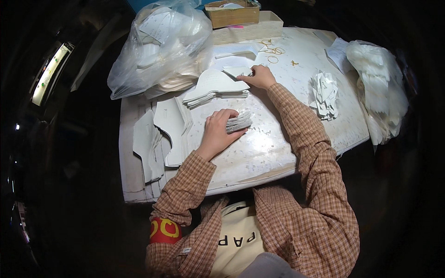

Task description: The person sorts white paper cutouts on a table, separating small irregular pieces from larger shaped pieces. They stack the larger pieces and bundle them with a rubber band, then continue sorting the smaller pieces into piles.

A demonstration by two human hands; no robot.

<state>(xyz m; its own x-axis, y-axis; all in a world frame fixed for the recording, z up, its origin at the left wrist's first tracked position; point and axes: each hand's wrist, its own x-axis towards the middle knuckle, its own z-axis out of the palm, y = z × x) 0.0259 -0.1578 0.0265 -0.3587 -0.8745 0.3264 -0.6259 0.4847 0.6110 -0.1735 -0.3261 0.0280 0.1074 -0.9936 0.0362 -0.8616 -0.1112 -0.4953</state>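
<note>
My left hand (219, 131) is closed around a small bundle of thin, light-grey cut pieces (240, 122), held on edge over the table, with the thumb on the near side. Farther off, my right hand (260, 77) pinches the edge of a small white cut piece (237, 71). That piece lies at the right end of a stack of curved white cut panels (215, 85). Two more stacks of similar panels, one nearer (170, 132) and one at the outer left (145, 143), lie to the left of my left hand.
On the white table (259, 162), a heap of small white pieces (324, 95) lies at right. Yellowish rubber bands (273, 50) are scattered at the back. A large clear bag (162, 46) stands back left, another bag (380, 83) at the right edge. A cardboard box (234, 16) stands behind.
</note>
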